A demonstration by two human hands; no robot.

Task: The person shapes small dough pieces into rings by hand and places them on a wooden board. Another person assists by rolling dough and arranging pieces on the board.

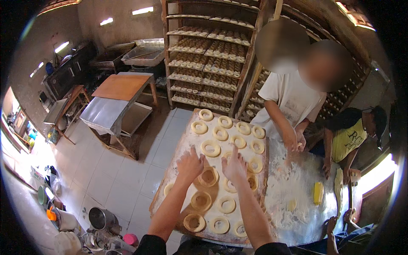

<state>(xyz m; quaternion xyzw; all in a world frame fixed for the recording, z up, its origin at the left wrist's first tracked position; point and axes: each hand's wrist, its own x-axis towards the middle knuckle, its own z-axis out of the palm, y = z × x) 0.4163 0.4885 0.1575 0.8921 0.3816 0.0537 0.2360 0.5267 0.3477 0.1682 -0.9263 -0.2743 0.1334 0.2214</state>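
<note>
Left hand [189, 166] and right hand [235, 168] spread, apart; a dough ring [217, 149] lies between them, floured board [186, 139] beneath.

1. We looked down from head height — through a wide fisheye that bent straight edges near its rim.
2. We faced out across the floured board [190, 139], near below us — the shelf rack [249, 59] stood beyond it.

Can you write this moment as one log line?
Left hand: open, near dough rings; Right hand: open, over dough rings; Surface: floured board; Beside: co-worker, metal table; Background: tray rack
</note>
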